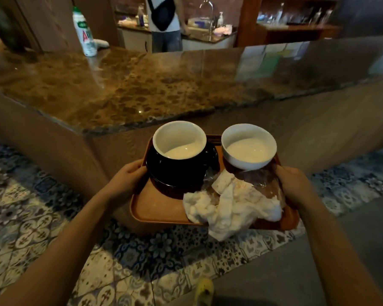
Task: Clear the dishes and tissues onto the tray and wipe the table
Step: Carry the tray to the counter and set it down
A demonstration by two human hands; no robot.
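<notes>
I hold a brown tray point(157, 208) in the air in front of a counter. My left hand point(128, 175) grips its left rim and my right hand point(294, 184) grips its right rim. On the tray stand a black cup point(177, 166) with a white inside on a black saucer point(164, 184), and a white cup point(249, 146) to its right. Both hold a pale liquid. Crumpled white tissues point(230, 206) lie at the tray's near right and hang over its front edge, with clear plastic wrap point(259, 180) behind them.
A brown marble counter point(119, 85) stretches just beyond the tray, with a plastic bottle point(84, 32) at its far left. Behind it a person point(164, 23) stands at a sink. Patterned floor tiles point(42, 217) lie below.
</notes>
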